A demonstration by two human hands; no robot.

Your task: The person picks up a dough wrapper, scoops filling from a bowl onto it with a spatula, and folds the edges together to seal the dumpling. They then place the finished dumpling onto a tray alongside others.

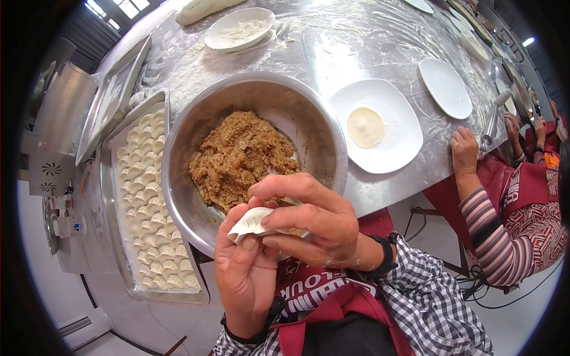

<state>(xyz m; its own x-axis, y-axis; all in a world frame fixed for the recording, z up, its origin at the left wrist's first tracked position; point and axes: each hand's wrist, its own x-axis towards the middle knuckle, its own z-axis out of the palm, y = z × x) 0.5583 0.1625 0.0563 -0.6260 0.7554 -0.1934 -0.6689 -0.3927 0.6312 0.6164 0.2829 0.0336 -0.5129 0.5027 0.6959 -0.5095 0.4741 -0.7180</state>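
Note:
A pale, folded dumpling with a pleated edge is held between both hands over the near rim of a steel bowl. My left hand cradles it from below, thumb pressed on its side. With fingertips, my right hand pinches the dumpling's edge from the right; something thin shows beneath those fingers, but I cannot make out what. Brown minced filling is heaped inside the steel bowl. To the bowl's right, one round dough wrapper lies on a white square plate.
At left, a metal tray carries rows of finished dumplings; another tray stands behind it. A plate of flour sits beyond the bowl. A second white plate is at right, near a co-worker's hand on the table edge.

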